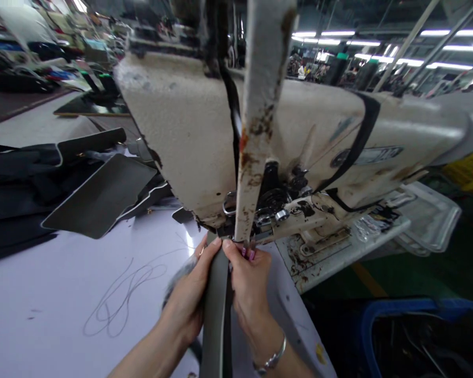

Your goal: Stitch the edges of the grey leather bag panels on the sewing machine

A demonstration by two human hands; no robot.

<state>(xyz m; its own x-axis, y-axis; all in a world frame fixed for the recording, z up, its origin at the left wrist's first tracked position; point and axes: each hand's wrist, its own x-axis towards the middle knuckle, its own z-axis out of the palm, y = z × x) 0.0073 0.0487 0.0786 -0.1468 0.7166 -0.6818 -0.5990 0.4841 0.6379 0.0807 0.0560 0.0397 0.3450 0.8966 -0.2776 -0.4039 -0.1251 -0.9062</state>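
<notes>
A long grey-green strip [215,315] with a dark edge runs from the bottom of the view up to the needle area of a worn, cream-coloured sewing machine [181,142]. My left hand [189,294] is closed on the strip's left side, thumb on top near the machine. On the other side, my right hand [249,283] pinches the strip's right edge, its thumb close to my left thumb. Small pink handles of a tool show at my right fingers. The strip's far end is hidden under the machine head.
Dark fabric pieces [16,194] and a grey-green panel [100,197] lie at the left. Loose thread [128,294] curls on the white table [43,283]. A clear plastic tray [437,220] and a blue-rimmed bin [366,336] are at the right. A rusty upright bar [262,105] crosses the machine.
</notes>
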